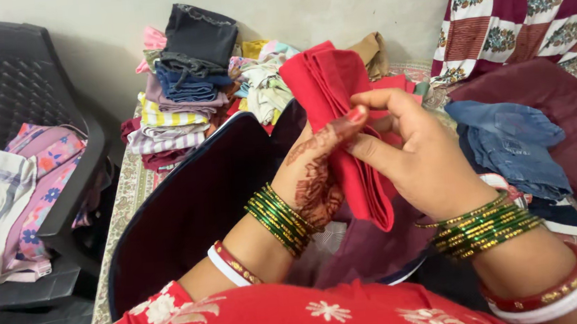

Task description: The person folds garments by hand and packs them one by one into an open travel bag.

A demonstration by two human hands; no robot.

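Left hand (317, 180), henna all over it, pinching the red cloth (339, 110) with thumb on top and fingers behind. Right hand (418, 158) curled round the same cloth from the other side, fingers clamped on the folded edge. Red cloth held up in the air, folded long and hanging down between both hands, right over the open bag (196, 203).

Bag dark with a lighter rim, lid flipped up toward the left. Inside, only a maroon cloth (371, 251) visible at the bottom, rest hidden behind the arms, so can't really tell what else is in there.

Beyond the bag, a stack of folded clothes (186, 88) on the bed. Jeans (513, 144) off to the right, beside a big maroon piece (558, 106). Black plastic chair (15, 87) on the left holding a pile of pink and white fabric (10, 197).
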